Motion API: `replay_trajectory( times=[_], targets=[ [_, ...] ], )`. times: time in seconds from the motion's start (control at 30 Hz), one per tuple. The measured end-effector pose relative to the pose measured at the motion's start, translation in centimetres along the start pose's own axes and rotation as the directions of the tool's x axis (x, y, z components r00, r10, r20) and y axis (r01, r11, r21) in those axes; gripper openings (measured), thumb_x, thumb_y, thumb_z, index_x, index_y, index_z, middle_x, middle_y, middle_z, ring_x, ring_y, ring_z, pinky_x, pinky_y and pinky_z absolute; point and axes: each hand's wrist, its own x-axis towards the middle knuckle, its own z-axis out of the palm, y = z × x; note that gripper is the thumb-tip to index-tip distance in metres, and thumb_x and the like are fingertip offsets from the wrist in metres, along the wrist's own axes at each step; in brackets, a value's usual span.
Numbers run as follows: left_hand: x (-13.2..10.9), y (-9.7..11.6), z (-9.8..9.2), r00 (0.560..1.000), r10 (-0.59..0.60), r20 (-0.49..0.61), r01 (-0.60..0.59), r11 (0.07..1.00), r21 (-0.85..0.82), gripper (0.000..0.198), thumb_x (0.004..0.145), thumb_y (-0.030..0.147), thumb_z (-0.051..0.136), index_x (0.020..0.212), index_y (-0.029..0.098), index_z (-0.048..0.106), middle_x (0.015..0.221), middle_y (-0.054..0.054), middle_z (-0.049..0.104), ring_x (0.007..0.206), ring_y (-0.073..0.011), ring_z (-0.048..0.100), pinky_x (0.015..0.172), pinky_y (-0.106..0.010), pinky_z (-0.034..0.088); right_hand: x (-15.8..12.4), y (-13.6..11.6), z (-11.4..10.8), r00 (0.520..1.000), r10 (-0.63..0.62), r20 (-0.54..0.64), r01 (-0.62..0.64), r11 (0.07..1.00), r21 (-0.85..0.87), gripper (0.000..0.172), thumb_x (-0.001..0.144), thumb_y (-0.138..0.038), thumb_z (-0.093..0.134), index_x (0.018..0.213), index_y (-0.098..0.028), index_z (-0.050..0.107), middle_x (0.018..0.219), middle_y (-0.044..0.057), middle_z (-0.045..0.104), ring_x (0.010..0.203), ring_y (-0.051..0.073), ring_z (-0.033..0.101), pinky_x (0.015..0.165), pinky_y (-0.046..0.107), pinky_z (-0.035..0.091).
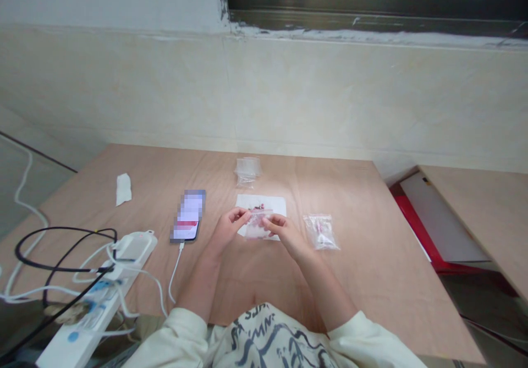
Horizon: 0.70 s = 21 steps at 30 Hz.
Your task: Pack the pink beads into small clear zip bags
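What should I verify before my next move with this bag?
1. Grip: ok; left hand and right hand pinch the bag from either side.
2. Bag over sheet: ok; it is held just above the white paper.
3. Bag mouth open: cannot tell.
4. Pieces within reach: ok; small reddish bits lie on the sheet behind the bag.
5. Second bag out of the way: ok; it lies apart, right of the hands.
6. Spare bags: ok; stacked beyond the sheet.
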Motion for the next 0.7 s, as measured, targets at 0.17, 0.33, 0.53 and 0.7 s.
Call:
replay_trajectory(
  times=[0.17, 0.33, 0.53, 0.7],
  targets=[
    [-0.5, -0.2, -0.1, 0.996, -0.049, -0.071, 0.047, 0.998, -0.033, 0.021, 0.067, 0.034, 0.055, 0.067, 0.014, 0.053, 0.06, 0.004, 0.052, 0.057, -0.0091, 0.047, 0.055, -0.018, 0.035, -0.6, 0.5, 0.5, 0.999, -0.016, -0.031, 0.015, 0.999, -0.029, 0.026, 0.062, -0.04, 0.059, 0.063, -0.014, 0.059, 0.064, 0.002, 0.06, 0.053, 0.009, 0.048, 0.05, 0.021, 0.034],
    [-1.2, -0.7, -0.1, 0.992, -0.037, -0.119, 0.035, 0.999, -0.025, 0.022, 0.066, 0.036, 0.054, 0.067, 0.014, 0.054, 0.059, 0.004, 0.051, 0.058, -0.0096, 0.047, 0.055, -0.018, 0.036, -1.2, 0.7, 0.9, 0.998, -0.036, -0.056, 0.034, 0.998, -0.046, 0.026, 0.062, -0.04, 0.059, 0.062, -0.014, 0.058, 0.06, 0.001, 0.06, 0.049, 0.008, 0.046, 0.048, 0.021, 0.032],
    [-2.0, -1.1, -0.2, 0.993, -0.008, -0.122, 0.008, 1.0, 0.0, 0.022, 0.067, 0.035, 0.053, 0.07, 0.013, 0.056, 0.064, 0.003, 0.054, 0.062, -0.0103, 0.049, 0.06, -0.019, 0.037, -2.1, 0.9, 1.4, 0.995, -0.068, -0.071, 0.064, 0.996, -0.061, 0.026, 0.062, -0.04, 0.059, 0.061, -0.014, 0.058, 0.055, -0.001, 0.056, 0.047, 0.008, 0.044, 0.048, 0.021, 0.032],
    [-2.5, -1.3, -0.3, 0.995, 0.018, -0.101, -0.017, 1.0, 0.017, 0.021, 0.07, 0.034, 0.051, 0.072, 0.014, 0.056, 0.066, 0.002, 0.055, 0.064, -0.0107, 0.049, 0.061, -0.02, 0.037, -2.7, 1.0, 1.8, 0.991, -0.101, -0.09, 0.095, 0.994, -0.061, 0.025, 0.062, -0.039, 0.059, 0.059, -0.014, 0.056, 0.051, -0.002, 0.051, 0.047, 0.008, 0.042, 0.048, 0.021, 0.031]
  ],
)
